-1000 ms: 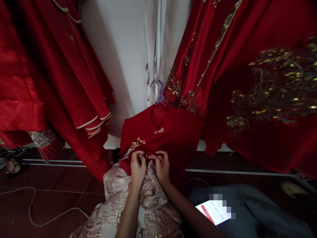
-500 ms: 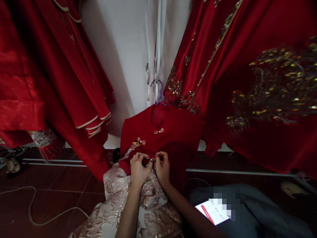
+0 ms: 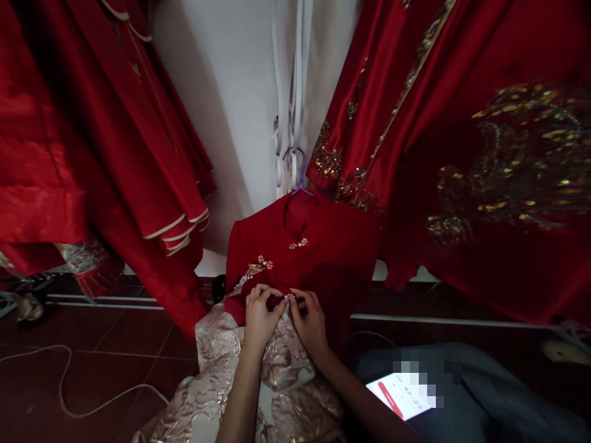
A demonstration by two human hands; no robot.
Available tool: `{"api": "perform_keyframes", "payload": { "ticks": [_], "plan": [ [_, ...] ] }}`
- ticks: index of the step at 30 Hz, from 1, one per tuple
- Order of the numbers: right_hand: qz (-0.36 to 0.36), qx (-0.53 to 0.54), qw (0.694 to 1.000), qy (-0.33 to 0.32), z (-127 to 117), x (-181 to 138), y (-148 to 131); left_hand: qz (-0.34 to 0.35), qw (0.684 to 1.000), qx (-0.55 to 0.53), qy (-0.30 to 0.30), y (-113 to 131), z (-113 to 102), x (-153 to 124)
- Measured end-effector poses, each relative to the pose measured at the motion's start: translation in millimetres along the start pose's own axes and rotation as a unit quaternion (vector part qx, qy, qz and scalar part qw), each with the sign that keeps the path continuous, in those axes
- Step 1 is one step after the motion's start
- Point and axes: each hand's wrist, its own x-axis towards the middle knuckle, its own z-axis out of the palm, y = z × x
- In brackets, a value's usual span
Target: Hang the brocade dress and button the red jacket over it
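Both your hands are at the front of the red garment point(image 3: 341, 240), which hangs from a purple hanger point(image 3: 301, 169) showing at its neckline. Your left hand point(image 3: 261, 314) brings thumb and forefinger together at one end of a beaded clasp point(image 3: 289, 296), low on the garment's front, and your right hand point(image 3: 309, 319) pinches at the other end, the two sets of fingertips nearly touching. The clasp is mostly covered, so you cannot tell from here which piece each hand has or whether its halves are joined.

A pearl-and-flower clasp point(image 3: 298, 243) sits just below the neckline, and a flower fastening point(image 3: 265, 263) lies nearer the edge on your left, with a gold ornament point(image 3: 253, 271) right beside it. Below the red cloth, under your forearms, spreads pale, raised-pattern fabric point(image 3: 281, 363); whether it is joined to the garment is unclear. A lit phone point(image 3: 401, 394) lies beside your right forearm on dark cloth point(image 3: 489, 387).

The garment looks soft and limp, likely to swing and give on its hanger if pulled, so keep the cloth slack. The clasp is probably light, hard and rather slippery, its beads easily strained. Take it by its firm ends, close to where it meets the fabric, with fingertip pads only, and avoid tugging on single beads.
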Motion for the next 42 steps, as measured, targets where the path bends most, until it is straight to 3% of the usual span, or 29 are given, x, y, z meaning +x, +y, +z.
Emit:
{"api": "perform_keyframes", "payload": {
  "ticks": [8, 17, 26, 42],
  "plan": [
    [0.010, 0.013, 1.000, -0.006, -1.7, -1.1, 1.1, -0.001, 1.000, 0.000, 0.004, 0.5, 0.6, -0.6],
    [0.069, 0.089, 0.994, -0.006, 0.7, -3.9, 1.8, 0.007, 1.000, -0.011, -0.007, -2.0, 0.6, 0.4],
    [0.042, 0.060, 0.997, 0.001, 0.0, -2.2, 2.7, 0.011, 1.000, 0.003, -0.013, -1.2, 4.0, 0.5],
    [0.048, 0.127, 0.991, 0.012, 0.5, -3.8, 4.1, 0.109, 0.993, -0.033, -0.011, 2.0, 0.0, 3.1]
  ]
}}
